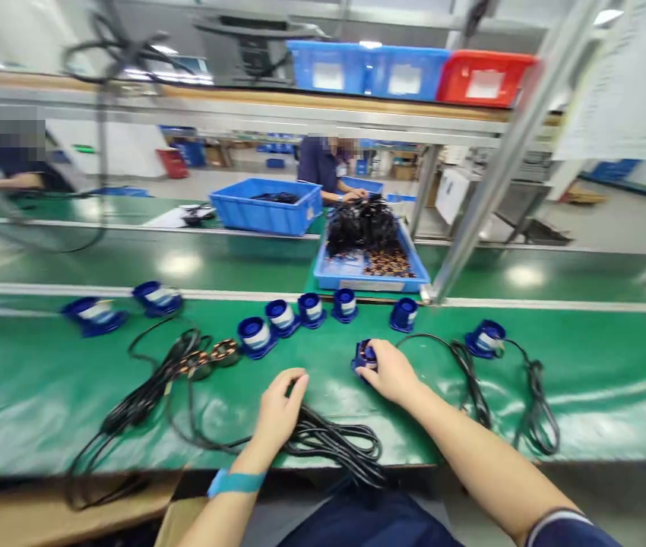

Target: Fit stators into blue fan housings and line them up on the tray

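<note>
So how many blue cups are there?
9 cups: two at left, four in the middle, one right of those, one at the right hand, one farther right. More may be hidden.

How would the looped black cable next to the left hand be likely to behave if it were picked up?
The cable would probably flop and sag, since its long loops lie loosely fanned out. It may slip over the edge of the green bench, as one end already overhangs. A strand trailing off to the left could drag.
</note>
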A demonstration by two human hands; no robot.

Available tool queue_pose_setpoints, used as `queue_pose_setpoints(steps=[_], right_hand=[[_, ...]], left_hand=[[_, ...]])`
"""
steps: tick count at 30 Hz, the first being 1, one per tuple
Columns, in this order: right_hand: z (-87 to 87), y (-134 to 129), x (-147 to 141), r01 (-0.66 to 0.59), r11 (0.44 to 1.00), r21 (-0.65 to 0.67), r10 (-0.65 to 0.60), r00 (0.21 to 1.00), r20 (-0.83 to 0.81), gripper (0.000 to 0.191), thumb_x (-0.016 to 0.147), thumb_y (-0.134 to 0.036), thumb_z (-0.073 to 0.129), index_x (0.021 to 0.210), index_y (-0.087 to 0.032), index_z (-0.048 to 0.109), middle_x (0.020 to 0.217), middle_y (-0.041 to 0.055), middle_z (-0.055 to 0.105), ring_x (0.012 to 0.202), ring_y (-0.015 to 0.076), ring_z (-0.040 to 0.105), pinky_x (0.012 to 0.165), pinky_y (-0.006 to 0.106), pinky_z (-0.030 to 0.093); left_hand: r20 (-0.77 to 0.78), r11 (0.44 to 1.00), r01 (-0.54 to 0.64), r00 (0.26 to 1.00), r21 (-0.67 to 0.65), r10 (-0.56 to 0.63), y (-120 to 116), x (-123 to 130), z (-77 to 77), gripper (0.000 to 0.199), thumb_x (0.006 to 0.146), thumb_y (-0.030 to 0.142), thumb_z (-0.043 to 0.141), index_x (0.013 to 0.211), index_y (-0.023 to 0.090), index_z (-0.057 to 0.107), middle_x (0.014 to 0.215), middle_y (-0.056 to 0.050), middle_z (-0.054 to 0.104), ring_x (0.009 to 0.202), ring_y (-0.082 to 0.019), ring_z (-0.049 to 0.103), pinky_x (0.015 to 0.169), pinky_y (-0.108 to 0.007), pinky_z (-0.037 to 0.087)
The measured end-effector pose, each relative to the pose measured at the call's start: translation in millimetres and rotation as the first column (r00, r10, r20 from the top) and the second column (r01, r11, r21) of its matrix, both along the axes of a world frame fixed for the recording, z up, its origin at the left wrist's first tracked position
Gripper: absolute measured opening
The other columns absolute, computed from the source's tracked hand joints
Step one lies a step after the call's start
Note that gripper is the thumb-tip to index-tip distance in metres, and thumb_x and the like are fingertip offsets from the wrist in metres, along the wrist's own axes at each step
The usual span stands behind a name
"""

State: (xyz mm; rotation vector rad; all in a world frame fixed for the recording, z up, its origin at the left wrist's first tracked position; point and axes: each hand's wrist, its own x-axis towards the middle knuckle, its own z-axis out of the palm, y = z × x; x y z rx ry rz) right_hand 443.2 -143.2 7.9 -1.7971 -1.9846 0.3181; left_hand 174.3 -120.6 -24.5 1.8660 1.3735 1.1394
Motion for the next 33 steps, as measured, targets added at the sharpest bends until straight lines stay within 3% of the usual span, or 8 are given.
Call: queue_pose_setpoints(steps=[8,14,17,20,22,25,28,33], right_hand=[[1.4,-53,107,0.315,0.947,0.059,-0.318,0.946,0.068,0.037,0.086,-0.042,0.071,0.113,-0.02,0.057,0.107,0.0105,0.067,0.097,0.0253,0.064,0.086,0.036,0.051],[-11.7,-43,206,0.468,0.874,0.13,-0.482,0.869,0.112,0.06,0.081,-0.06,0.07,0.119,-0.015,0.059,0.102,0.0174,0.069,0.094,0.0354,0.067,0.081,0.046,0.053],[-14.9,-19,217,0.495,0.825,0.272,-0.534,0.84,0.092,0.068,0.083,-0.068,0.063,0.118,-0.01,0.063,0.108,0.0293,0.065,0.104,0.045,0.064,0.082,0.056,0.05],[-7.4,-15,174,0.493,0.722,0.485,-0.564,0.826,-0.001,0.075,0.085,-0.071,0.06,0.123,-0.006,0.063,0.131,0.0388,0.053,0.121,0.0519,0.053,0.088,0.062,0.045],[-1.7,-35,119,0.335,0.788,0.517,-0.37,0.928,-0.037,0.072,0.088,-0.07,0.058,0.124,-0.009,0.062,0.124,0.0323,0.059,0.119,0.0474,0.056,0.091,0.062,0.046],[1.5,-83,21,-0.016,0.967,0.254,0.02,1.0,-0.01,0.063,0.085,-0.064,0.068,0.126,-0.018,0.059,0.116,0.0192,0.067,0.106,0.0368,0.062,0.091,0.054,0.052],[1.6,-109,-54,-0.217,0.974,-0.061,0.221,0.972,0.074,0.076,0.073,-0.054,0.083,0.133,-0.016,0.055,0.117,0.0188,0.065,0.105,0.0376,0.06,0.09,0.053,0.052],[18.4,-98,-64,-0.347,0.885,-0.31,0.37,0.929,0.017,0.033,0.078,-0.029,0.069,0.106,-0.013,0.063,0.1,0.0131,0.067,0.094,0.0293,0.062,0.088,0.043,0.051]], left_hand=[[-0.389,0.954,0.295,0.887,0.062,-0.249,-28,-14,2.5,0.069,0.079,0.07,0.068,0.129,0.023,0.062,0.133,-0.012,0.062,0.124,-0.034,0.056,0.103,-0.051,0.048],[-0.527,0.977,0.206,0.837,0.051,-0.149,-49,18,18.8,0.051,0.069,0.065,0.082,0.078,0.018,0.064,0.082,-0.006,0.062,0.084,-0.025,0.057,0.076,-0.039,0.047],[-0.441,0.983,0.17,0.889,0.071,-0.122,-53,36,16.3,0.053,0.063,0.062,0.087,0.08,0.018,0.062,0.084,-0.006,0.063,0.086,-0.024,0.056,0.076,-0.037,0.048],[-0.349,0.969,0.197,0.927,0.149,-0.135,-48,36,19.6,0.039,0.08,0.049,0.079,0.1,0.02,0.064,0.114,-0.012,0.065,0.11,-0.028,0.057,0.092,-0.042,0.049],[-0.345,0.964,0.142,0.937,0.225,-0.057,-37,14,29.5,0.019,0.092,0.035,0.064,0.106,0.022,0.064,0.128,-0.013,0.062,0.123,-0.03,0.054,0.105,-0.049,0.044],[-0.387,0.94,-0.046,0.904,0.337,0.183,-5,-52,51.9,0.025,0.082,0.018,0.051,0.101,0.019,0.067,0.126,-0.016,0.064,0.125,-0.033,0.055,0.112,-0.055,0.039],[-0.537,0.934,-0.16,0.781,0.321,0.318,43,-124,69.2,0.047,0.07,0.016,0.051,0.115,0.014,0.065,0.14,-0.017,0.058,0.139,-0.04,0.045,0.116,-0.061,0.034],[-0.667,0.987,-0.108,0.745,-0.12,0.0,96,-191,64.9,0.066,0.067,0.02,0.044,0.13,0.027,0.061,0.148,-0.004,0.055,0.132,-0.035,0.056,0.102,-0.051,0.052]])
